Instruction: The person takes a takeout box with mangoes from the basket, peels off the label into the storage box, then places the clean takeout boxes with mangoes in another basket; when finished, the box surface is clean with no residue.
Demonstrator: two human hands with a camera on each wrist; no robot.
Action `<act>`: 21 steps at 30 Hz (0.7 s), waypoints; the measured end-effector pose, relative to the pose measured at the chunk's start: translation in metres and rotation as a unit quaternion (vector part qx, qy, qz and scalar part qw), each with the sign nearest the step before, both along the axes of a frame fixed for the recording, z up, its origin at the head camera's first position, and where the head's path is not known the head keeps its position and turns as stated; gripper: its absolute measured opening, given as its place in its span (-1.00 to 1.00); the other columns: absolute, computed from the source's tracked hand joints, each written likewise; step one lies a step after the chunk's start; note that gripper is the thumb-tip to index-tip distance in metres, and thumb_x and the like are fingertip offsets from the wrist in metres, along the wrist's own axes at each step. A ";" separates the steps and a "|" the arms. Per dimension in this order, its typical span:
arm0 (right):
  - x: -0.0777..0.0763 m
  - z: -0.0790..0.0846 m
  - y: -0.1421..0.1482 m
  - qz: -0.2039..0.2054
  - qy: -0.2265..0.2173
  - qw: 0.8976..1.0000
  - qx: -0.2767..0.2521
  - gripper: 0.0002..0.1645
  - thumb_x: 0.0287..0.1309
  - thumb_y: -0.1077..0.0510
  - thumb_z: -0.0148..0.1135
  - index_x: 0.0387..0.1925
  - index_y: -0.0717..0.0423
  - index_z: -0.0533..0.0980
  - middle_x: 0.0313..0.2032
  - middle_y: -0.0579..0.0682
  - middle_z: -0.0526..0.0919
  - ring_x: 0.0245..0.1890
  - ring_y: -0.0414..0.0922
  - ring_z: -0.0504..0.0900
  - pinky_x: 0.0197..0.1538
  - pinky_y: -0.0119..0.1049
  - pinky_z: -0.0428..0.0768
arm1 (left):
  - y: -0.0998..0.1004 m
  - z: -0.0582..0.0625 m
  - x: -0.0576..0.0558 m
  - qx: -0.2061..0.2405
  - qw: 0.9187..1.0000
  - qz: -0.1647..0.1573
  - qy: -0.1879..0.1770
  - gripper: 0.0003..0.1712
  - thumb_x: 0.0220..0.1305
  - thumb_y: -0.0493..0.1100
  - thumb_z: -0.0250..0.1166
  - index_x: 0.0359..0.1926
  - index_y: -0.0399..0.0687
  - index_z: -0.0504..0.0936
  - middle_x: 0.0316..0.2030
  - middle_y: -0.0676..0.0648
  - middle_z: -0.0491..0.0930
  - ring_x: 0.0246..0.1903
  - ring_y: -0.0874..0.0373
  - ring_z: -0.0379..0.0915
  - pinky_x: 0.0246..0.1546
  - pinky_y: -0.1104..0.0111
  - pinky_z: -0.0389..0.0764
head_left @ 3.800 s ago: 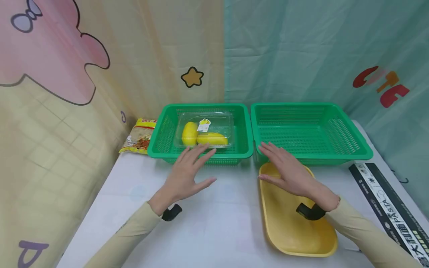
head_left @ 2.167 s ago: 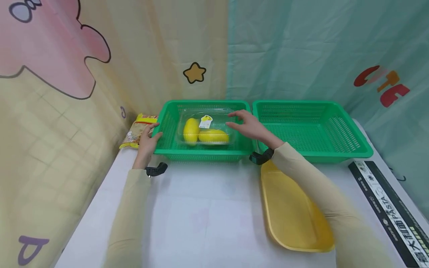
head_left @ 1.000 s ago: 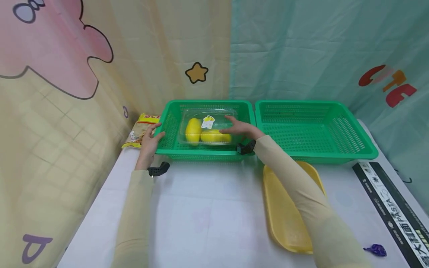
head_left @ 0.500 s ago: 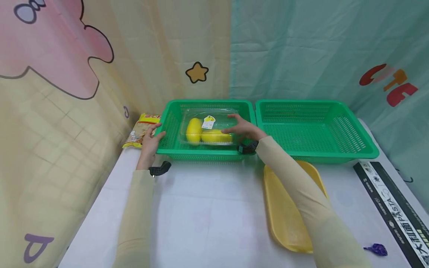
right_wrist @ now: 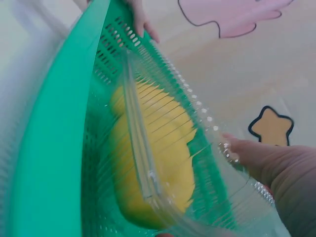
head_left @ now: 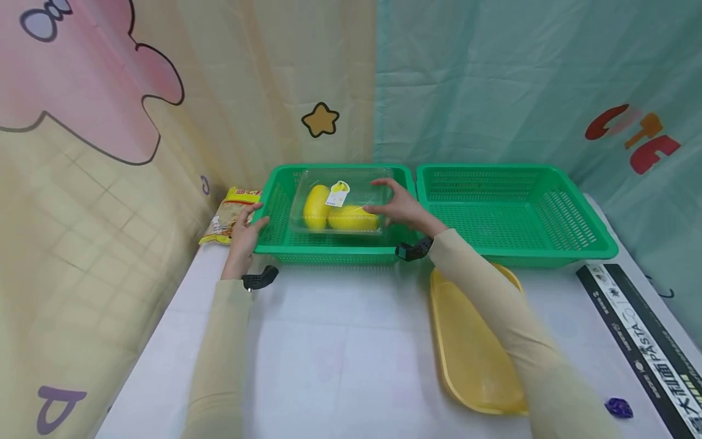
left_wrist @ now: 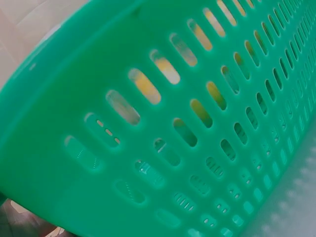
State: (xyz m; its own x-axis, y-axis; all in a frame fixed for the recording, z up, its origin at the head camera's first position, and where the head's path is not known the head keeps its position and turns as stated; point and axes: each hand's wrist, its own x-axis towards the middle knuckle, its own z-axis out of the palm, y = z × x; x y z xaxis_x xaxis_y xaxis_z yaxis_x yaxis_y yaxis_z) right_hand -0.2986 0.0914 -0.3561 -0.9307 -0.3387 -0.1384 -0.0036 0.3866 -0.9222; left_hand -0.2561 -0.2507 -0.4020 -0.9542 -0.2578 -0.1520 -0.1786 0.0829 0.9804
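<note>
At the back of the table (head_left: 318, 366), two green baskets stand side by side. The right hand (head_left: 407, 210) has its thumb and fingers bent around the right end of a clear box (head_left: 359, 183), gripping it inside the outline of the left basket (head_left: 329, 250); whether its underside touches the basket floor I cannot tell. The left hand (head_left: 241, 241) pinches that basket's left rim, fingers and thumb on either side of it.

Through the box lid show two yellow fruits (head_left: 316, 208). Its label (head_left: 337, 194) carries a yellow picture over a white patch, with print too small to read. Beside the left basket, a bag (head_left: 219, 224) has red characters on a yellow band, partly hidden and not legible. Along the table's right side lies a black pasta box (head_left: 636, 329) with a white strip reading "PASTA" and Chinese characters, 大利面 among them.

White cloth covers the table. A yellow tray (head_left: 477, 353) sits under the right forearm, near the right basket (head_left: 521, 252), and a small purple thing (head_left: 619, 408) lies near the pasta box. Behind hangs a curtain (head_left: 466, 79), cream on the left and teal on the right, printed with an outlined star (head_left: 320, 119), a pink figure, a purple letter and red and orange letters.
</note>
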 end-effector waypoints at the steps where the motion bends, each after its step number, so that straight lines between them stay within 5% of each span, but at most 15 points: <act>1: 0.002 0.002 0.003 0.001 0.008 1.000 -0.004 -0.17 0.09 -0.02 0.37 0.34 -0.16 0.18 -0.04 0.21 0.53 -0.66 0.01 0.51 -0.20 0.12 0.52 | 0.000 0.000 0.000 0.002 1.000 0.000 0.000 -0.52 0.39 -0.11 0.12 0.30 0.17 0.35 0.35 -0.06 0.11 0.21 0.01 0.07 0.21 0.10 0.15; 5: 0.015 0.013 0.016 0.001 0.043 0.999 -0.016 -0.18 0.06 -0.09 0.38 0.31 -0.26 0.20 -0.44 0.20 0.54 -0.47 0.19 0.51 -0.25 0.08 0.49 | 0.000 -0.001 -0.001 0.004 1.000 0.001 0.002 -0.52 0.38 -0.12 0.12 0.29 0.17 0.35 0.35 -0.05 0.12 0.20 0.02 0.08 0.21 0.12 0.15; 14: 0.063 0.041 0.045 -0.016 0.113 0.993 0.009 -0.18 0.00 -0.23 0.37 0.29 -0.42 0.22 -0.26 0.16 0.38 -0.26 0.03 0.38 -0.26 -0.05 0.45 | 0.001 -0.001 -0.001 -0.003 1.000 0.000 0.003 -0.53 0.38 -0.13 0.12 0.29 0.13 0.35 0.34 -0.06 0.12 0.22 0.01 0.06 0.22 0.09 0.14; 21: 0.105 0.044 0.061 -0.005 0.160 0.987 0.011 -0.21 0.09 -0.03 0.37 0.32 -0.32 0.23 -0.28 0.14 0.36 -0.25 -0.01 0.41 -0.28 -0.18 0.49 | -0.001 0.001 -0.002 -0.003 1.000 0.000 -0.015 -0.53 0.38 -0.04 0.13 0.28 0.23 0.36 0.31 -0.08 0.12 0.10 0.05 0.18 0.03 0.26 0.35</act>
State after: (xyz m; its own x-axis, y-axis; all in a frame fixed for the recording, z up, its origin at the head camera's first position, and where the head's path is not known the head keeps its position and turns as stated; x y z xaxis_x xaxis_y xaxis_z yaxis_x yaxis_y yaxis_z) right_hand -0.1936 0.1522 -0.3116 -0.9311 -0.3303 0.1549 -0.2890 0.4087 -0.8657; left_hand -0.2576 -0.2516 -0.4014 -0.9494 -0.2584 -0.1785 -0.2071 0.0879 0.9744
